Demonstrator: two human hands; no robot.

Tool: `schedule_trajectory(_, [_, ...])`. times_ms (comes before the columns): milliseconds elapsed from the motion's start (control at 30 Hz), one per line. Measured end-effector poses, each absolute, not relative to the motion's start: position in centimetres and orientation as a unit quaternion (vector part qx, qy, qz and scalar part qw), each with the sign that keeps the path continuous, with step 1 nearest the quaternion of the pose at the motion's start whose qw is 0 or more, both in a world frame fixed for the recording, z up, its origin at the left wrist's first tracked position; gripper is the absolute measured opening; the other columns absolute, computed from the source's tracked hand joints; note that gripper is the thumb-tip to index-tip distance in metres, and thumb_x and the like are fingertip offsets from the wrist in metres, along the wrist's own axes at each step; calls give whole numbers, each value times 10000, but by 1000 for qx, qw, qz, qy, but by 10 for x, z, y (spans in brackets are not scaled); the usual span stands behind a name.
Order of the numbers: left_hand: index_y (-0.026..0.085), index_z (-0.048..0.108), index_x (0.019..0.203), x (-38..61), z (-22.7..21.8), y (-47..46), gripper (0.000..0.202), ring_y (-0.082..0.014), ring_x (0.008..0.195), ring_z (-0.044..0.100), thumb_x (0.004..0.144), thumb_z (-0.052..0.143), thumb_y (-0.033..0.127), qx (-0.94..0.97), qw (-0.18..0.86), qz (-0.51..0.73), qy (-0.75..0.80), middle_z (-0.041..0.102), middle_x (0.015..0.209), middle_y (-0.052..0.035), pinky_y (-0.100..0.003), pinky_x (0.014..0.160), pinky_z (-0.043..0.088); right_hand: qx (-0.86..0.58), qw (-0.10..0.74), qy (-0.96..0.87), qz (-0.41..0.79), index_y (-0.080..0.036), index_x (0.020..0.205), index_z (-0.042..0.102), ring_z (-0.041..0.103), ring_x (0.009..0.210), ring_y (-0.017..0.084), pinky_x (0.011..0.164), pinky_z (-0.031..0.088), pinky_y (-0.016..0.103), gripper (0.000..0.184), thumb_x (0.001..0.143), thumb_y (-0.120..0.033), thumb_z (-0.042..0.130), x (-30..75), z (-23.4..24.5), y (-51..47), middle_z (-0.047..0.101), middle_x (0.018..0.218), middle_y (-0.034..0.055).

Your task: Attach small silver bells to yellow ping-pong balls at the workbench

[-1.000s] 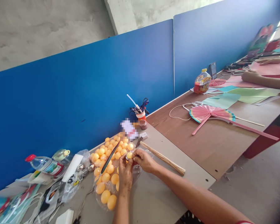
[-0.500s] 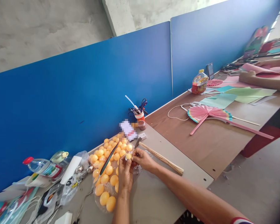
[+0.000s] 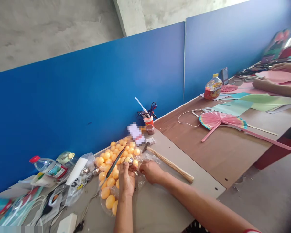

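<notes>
My left hand (image 3: 126,178) rises from the grey table (image 3: 160,207) and pinches a small silver ball (image 3: 130,160) at its fingertips, right beside an orange ping-pong ball (image 3: 135,162). A heap of orange ping-pong balls (image 3: 113,161) lies on clear plastic just behind and left of it, with a dark green strip (image 3: 114,165) across the heap. My right hand (image 3: 150,171) rests on the crinkled plastic to the right, fingers curled closed; what they hold is hidden.
A wooden-handled hammer (image 3: 171,164) lies right of my hands. Bottles (image 3: 49,167), silver balls (image 3: 90,171) and cables sit at left. A cup of tools (image 3: 148,119) stands by the blue partition (image 3: 87,97). On the brown table (image 3: 223,152) lie a pink paper fan (image 3: 220,120), coloured sheets, a juice bottle (image 3: 212,86); another person's hands (image 3: 264,83) work there.
My hands have parted: the right hand dropped from the ball onto the plastic, and the left hand lifted toward the heap, now pinching a silver ball.
</notes>
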State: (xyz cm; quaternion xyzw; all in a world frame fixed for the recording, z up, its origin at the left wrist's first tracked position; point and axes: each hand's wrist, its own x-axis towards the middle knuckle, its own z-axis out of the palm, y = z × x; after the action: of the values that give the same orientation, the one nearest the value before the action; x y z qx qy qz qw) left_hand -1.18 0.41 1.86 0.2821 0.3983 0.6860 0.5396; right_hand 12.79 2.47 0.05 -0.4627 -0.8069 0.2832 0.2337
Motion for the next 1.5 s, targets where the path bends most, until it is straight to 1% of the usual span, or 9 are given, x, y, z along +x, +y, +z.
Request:
schedule_trajectory(167, [176, 637, 821, -8, 20, 4, 296, -110, 596, 639, 663, 805, 363, 278, 540, 682, 408, 674, 714, 17, -238, 609, 528, -470, 229, -799, 297, -151, 692, 649, 583, 728, 200, 712, 393, 296, 148, 648, -23, 592, 128, 2, 25, 650, 798, 85])
schedule_trajectory(333, [186, 644, 804, -8, 20, 6, 294, -106, 581, 629, 651, 811, 374, 272, 542, 677, 417, 675, 697, 21, -230, 594, 515, -497, 318, -728, 349, -150, 726, 594, 595, 788, 179, 714, 411, 271, 149, 741, -36, 498, 131, 8, 27, 645, 926, 104])
schedule_trajectory(500, [191, 652, 811, -9, 19, 5, 253, -118, 612, 641, 675, 798, 346, 274, 549, 671, 417, 684, 714, 17, -246, 626, 523, -485, 397, -609, 487, -175, 781, 526, 563, 516, 120, 530, 407, 227, 173, 767, -59, 399, 134, 10, 34, 615, 641, 3])
schedule_trajectory(633, [178, 657, 820, -7, 20, 4, 268, -116, 619, 645, 678, 801, 354, 272, 558, 665, 414, 689, 735, 11, -238, 622, 527, -388, 506, -444, 630, -183, 762, 501, 443, 404, 67, 451, 339, 203, 50, 742, -146, 528, 133, 8, 39, 554, 578, -60])
schedule_trajectory(733, [174, 658, 811, -6, 21, 3, 273, -114, 618, 646, 666, 812, 346, 274, 564, 664, 407, 694, 740, 14, -235, 618, 531, -312, 548, -370, 682, -173, 688, 515, 413, 402, 51, 444, 291, 199, 206, 685, -280, 691, 134, 10, 39, 500, 516, -81])
schedule_trajectory(833, [166, 670, 823, -3, 23, 2, 277, -119, 633, 653, 665, 813, 344, 287, 576, 653, 399, 710, 760, 3, -245, 638, 540, -254, 530, -339, 735, -151, 682, 567, 462, 433, 55, 474, 322, 209, 292, 631, -354, 770, 136, 14, 36, 561, 564, -51])
schedule_trajectory(1067, [218, 712, 850, 1, 31, -3, 175, -187, 736, 673, 722, 769, 322, 371, 600, 600, 378, 753, 841, -19, -341, 722, 555, -225, 506, -383, 740, -156, 703, 599, 482, 458, 78, 503, 362, 236, 255, 599, -289, 790, 135, 19, 31, 604, 574, -34])
schedule_trajectory(1267, [170, 688, 900, 3, 24, -3, 247, -131, 687, 654, 744, 756, 349, 361, 595, 608, 382, 728, 820, -15, -267, 683, 541, -283, 513, -449, 675, -165, 676, 588, 460, 501, 80, 520, 351, 224, 175, 645, -283, 713, 131, 18, 30, 567, 555, -47])
schedule_trajectory(1500, [158, 659, 947, 2, 17, -1, 287, -143, 764, 661, 752, 748, 349, 379, 580, 601, 399, 709, 887, -37, -267, 713, 534, -302, 495, -476, 661, -172, 654, 563, 538, 550, 118, 558, 401, 244, 119, 646, -250, 653, 130, 16, 30, 585, 576, -27])
